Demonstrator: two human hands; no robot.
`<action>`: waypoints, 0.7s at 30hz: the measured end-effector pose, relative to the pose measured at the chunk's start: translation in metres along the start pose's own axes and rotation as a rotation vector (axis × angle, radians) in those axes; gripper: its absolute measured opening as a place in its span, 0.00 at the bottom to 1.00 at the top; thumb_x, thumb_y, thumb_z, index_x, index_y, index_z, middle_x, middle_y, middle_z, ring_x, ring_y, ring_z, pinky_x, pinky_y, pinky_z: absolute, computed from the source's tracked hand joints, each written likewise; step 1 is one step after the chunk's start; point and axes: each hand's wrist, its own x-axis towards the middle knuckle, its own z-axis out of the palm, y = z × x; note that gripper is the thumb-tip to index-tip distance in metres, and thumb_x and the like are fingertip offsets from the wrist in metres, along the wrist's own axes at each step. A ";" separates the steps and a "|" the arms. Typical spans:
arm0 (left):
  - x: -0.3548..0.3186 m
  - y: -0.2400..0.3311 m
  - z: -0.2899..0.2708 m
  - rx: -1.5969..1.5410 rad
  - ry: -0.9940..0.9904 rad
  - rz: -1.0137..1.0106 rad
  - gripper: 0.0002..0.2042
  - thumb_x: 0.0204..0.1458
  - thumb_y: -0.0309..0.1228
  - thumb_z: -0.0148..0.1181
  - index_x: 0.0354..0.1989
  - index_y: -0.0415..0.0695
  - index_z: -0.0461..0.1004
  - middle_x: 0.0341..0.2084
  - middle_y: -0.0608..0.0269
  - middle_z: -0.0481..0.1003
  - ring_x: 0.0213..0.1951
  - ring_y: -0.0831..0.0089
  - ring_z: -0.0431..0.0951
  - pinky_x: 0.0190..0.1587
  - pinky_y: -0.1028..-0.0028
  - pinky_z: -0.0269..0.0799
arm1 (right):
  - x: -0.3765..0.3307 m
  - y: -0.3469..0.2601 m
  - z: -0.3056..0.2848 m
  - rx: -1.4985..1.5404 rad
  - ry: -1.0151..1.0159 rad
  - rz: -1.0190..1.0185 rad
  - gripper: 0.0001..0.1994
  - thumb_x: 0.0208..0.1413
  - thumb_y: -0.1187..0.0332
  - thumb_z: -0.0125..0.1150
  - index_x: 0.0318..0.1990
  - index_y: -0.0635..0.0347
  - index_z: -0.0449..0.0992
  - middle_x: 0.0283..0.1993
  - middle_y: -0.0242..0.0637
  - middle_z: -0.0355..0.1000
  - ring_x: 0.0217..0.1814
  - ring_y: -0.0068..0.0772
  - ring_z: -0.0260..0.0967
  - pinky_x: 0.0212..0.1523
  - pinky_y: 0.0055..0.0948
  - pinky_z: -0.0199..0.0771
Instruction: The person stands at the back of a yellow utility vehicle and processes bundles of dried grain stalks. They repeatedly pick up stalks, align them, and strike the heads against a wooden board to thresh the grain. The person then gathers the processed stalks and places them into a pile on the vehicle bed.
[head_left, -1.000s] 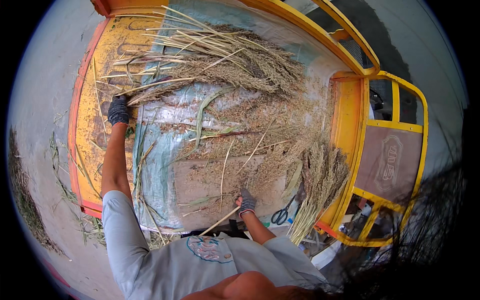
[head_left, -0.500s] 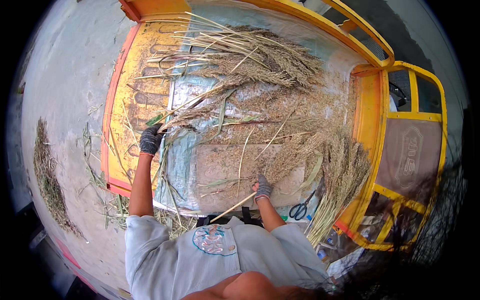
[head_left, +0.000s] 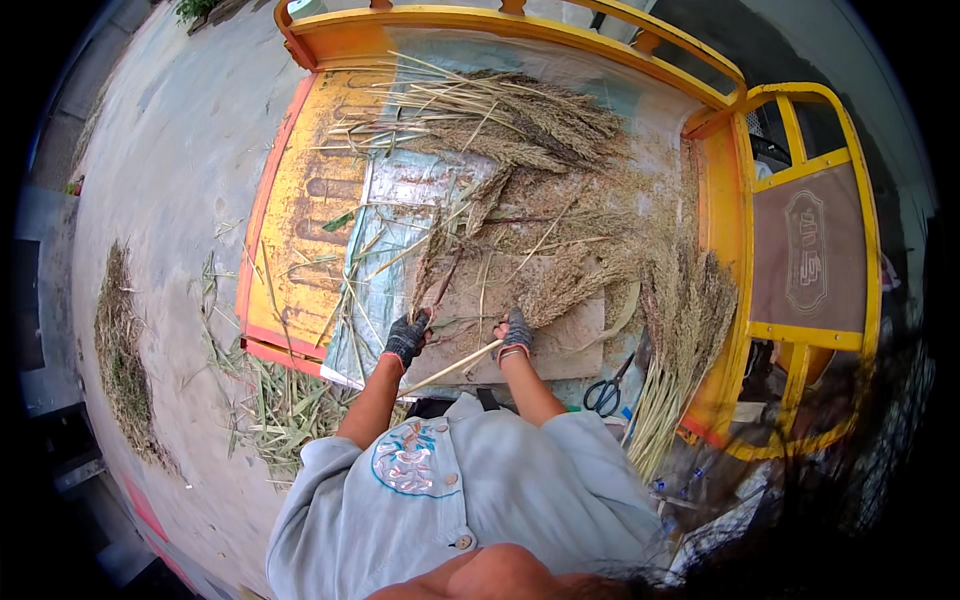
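My left hand (head_left: 408,337), in a dark grey glove, is closed around the lower end of a dry grain stalk (head_left: 446,281) with a reddish stem and a drooping seed head. Close by on its right, my gloved right hand (head_left: 515,332) is closed on a pale-stemmed grain stalk (head_left: 458,366). That stem slants down toward my shirt, and its bushy seed head (head_left: 568,292) spreads to the upper right. Both hands are over a brown board (head_left: 480,350) strewn with loose seed at the near edge of the cart bed.
A large heap of grain stalks (head_left: 540,120) lies at the far side of the yellow cart bed (head_left: 315,190). An upright-leaning bundle (head_left: 690,310) stands at the right, with black-handled scissors (head_left: 603,396) beside it. Leaf scraps (head_left: 285,405) and a dried bundle (head_left: 125,350) lie on the ground.
My left hand has come right and nearer to me, bringing its stalk beside the right hand. The right hand keeps its stalk. The view has shifted slightly.
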 end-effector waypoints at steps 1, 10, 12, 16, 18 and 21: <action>0.008 -0.018 -0.001 0.090 0.068 0.060 0.14 0.47 0.46 0.54 0.34 0.48 0.70 0.14 0.63 0.69 0.11 0.74 0.63 0.14 0.74 0.55 | -0.008 0.001 -0.001 -0.032 -0.026 -0.005 0.11 0.48 0.60 0.50 0.31 0.59 0.65 0.12 0.29 0.49 0.10 0.23 0.44 0.10 0.25 0.44; 0.003 0.031 -0.034 0.645 0.647 0.912 0.11 0.46 0.35 0.53 0.34 0.42 0.72 0.28 0.50 0.71 0.32 0.51 0.70 0.34 0.60 0.65 | 0.096 0.010 -0.049 -0.132 0.036 0.260 0.21 0.52 0.49 0.41 0.39 0.59 0.63 0.27 0.39 0.62 0.26 0.33 0.58 0.26 0.32 0.58; 0.033 0.054 -0.033 0.620 0.505 0.836 0.13 0.45 0.35 0.56 0.36 0.41 0.72 0.28 0.48 0.73 0.33 0.52 0.72 0.37 0.64 0.66 | 0.138 0.024 -0.070 -0.104 0.052 0.270 0.18 0.51 0.50 0.44 0.33 0.57 0.63 0.22 0.35 0.58 0.21 0.30 0.54 0.21 0.30 0.54; 0.112 0.096 -0.004 1.016 0.262 0.942 0.15 0.43 0.33 0.55 0.40 0.42 0.70 0.35 0.48 0.70 0.38 0.53 0.70 0.39 0.62 0.66 | 0.100 0.015 -0.066 -0.132 0.064 0.173 0.15 0.50 0.53 0.47 0.31 0.57 0.64 0.18 0.33 0.54 0.16 0.29 0.51 0.17 0.29 0.50; 0.145 0.106 0.016 1.178 0.244 0.926 0.16 0.42 0.31 0.55 0.43 0.45 0.70 0.40 0.49 0.69 0.43 0.55 0.69 0.43 0.64 0.66 | 0.090 0.012 -0.066 -0.132 0.076 0.163 0.14 0.49 0.55 0.49 0.29 0.56 0.64 0.15 0.32 0.52 0.14 0.28 0.50 0.14 0.28 0.49; 0.204 0.102 0.027 1.152 0.347 0.481 0.17 0.44 0.37 0.52 0.44 0.50 0.70 0.45 0.48 0.66 0.45 0.54 0.68 0.46 0.63 0.65 | 0.086 0.011 -0.071 -0.149 0.077 0.155 0.12 0.49 0.58 0.51 0.28 0.56 0.64 0.12 0.30 0.49 0.10 0.26 0.47 0.11 0.27 0.46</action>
